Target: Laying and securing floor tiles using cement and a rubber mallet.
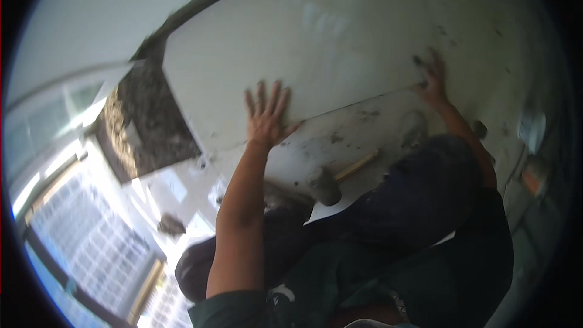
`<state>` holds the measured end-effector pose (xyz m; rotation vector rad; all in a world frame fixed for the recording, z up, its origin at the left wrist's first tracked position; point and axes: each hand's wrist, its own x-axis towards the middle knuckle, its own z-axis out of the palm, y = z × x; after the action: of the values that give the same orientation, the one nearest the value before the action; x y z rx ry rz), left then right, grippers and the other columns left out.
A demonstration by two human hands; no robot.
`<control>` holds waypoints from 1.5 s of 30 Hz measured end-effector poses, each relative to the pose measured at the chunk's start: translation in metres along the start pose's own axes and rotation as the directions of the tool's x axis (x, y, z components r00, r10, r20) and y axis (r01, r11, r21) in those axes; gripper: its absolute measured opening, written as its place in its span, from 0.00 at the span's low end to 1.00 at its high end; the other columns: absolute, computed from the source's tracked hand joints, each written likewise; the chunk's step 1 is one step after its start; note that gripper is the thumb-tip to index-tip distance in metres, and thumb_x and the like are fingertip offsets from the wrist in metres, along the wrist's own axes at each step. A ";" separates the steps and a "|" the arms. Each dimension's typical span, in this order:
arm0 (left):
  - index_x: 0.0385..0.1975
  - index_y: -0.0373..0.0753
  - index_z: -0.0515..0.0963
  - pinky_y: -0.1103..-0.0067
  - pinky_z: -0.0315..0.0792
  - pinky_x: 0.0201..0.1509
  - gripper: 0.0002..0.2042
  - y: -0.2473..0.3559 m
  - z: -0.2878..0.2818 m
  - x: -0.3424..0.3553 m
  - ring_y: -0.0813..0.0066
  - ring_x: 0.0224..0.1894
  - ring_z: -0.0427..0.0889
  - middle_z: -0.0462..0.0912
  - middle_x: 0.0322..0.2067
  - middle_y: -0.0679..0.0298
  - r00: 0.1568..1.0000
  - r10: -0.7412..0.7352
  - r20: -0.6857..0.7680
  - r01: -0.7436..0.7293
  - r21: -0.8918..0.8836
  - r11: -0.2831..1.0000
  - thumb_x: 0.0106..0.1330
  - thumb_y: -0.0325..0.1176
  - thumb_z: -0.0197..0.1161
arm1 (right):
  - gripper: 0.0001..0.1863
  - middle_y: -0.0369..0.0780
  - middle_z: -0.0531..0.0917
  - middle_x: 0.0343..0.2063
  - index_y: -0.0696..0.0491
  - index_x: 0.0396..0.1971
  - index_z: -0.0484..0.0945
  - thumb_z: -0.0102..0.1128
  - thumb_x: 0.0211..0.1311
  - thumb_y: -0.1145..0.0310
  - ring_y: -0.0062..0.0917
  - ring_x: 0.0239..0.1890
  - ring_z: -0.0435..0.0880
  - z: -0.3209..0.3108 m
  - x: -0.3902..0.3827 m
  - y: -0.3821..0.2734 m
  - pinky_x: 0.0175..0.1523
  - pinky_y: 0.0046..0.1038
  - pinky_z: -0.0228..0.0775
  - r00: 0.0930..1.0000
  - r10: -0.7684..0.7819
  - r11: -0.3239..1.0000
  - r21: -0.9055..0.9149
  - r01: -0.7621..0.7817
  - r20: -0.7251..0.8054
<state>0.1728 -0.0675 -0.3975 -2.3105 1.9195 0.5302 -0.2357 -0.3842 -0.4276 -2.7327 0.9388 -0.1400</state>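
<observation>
A large pale floor tile [243, 54] lies in front of me, its near edge meeting other laid tiles along a thin seam. My left hand [266, 115] rests flat on the tile by that near edge, fingers spread. Further right, my right hand [435, 80] touches the surface at the seam's right end, its fingers apart. A small dark piece [417, 59] shows beside its fingertips; I cannot make out what it is. Closer to my knees lies a mallet with a thick grey head [323, 186] and a wooden handle [358, 166]. Neither hand touches the mallet.
Left of the tile is a bed of dark, rough mortar [152, 109]. A pale wall [121, 6] borders the far left. At lower left, a bright window opening with a grid [91, 225] shows. Orange-and-grey debris [534, 176] sits at the right. Smudges mark the near tiles.
</observation>
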 end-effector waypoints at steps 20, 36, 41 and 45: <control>0.74 0.36 0.44 0.33 0.25 0.67 0.55 0.026 0.020 0.035 0.32 0.74 0.33 0.39 0.74 0.43 0.963 0.209 -0.169 -0.176 0.190 0.966 0.58 0.79 0.39 | 0.35 0.49 0.58 0.70 0.47 0.61 0.72 0.66 0.55 0.46 0.41 0.74 0.54 -0.006 0.039 -0.091 0.74 0.58 0.32 0.947 0.163 0.964 0.248 -0.094 -0.276; 0.72 0.30 0.45 0.45 0.26 0.74 0.52 0.078 -0.018 0.113 0.39 0.75 0.36 0.41 0.72 0.36 0.962 0.189 -0.197 -0.211 -0.097 0.973 0.59 0.66 0.56 | 0.36 0.52 0.62 0.67 0.51 0.63 0.69 0.59 0.61 0.44 0.44 0.73 0.53 -0.006 0.092 -0.053 0.74 0.59 0.32 0.894 0.334 0.908 0.355 -0.221 -0.299; 0.69 0.24 0.50 0.56 0.32 0.77 0.45 0.124 -0.062 0.309 0.48 0.76 0.42 0.47 0.71 0.38 0.965 -0.006 -0.262 -0.021 -0.103 0.994 0.65 0.55 0.57 | 0.38 0.54 0.60 0.68 0.56 0.65 0.65 0.51 0.66 0.42 0.44 0.74 0.52 -0.009 0.235 0.066 0.75 0.52 0.36 0.782 0.501 0.865 0.187 -0.465 -0.371; 0.69 0.24 0.49 0.60 0.34 0.78 0.42 0.122 -0.100 0.434 0.45 0.76 0.42 0.49 0.71 0.39 0.915 -0.105 -0.389 0.074 -0.095 0.993 0.67 0.53 0.54 | 0.40 0.53 0.60 0.69 0.56 0.66 0.64 0.47 0.66 0.38 0.43 0.74 0.53 -0.013 0.377 0.140 0.76 0.49 0.36 0.836 0.447 0.887 0.038 -0.460 -0.318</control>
<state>0.1398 -0.5277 -0.4252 -2.7111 1.9604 0.1368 -0.0237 -0.7255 -0.4480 -2.4719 1.6694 -0.4885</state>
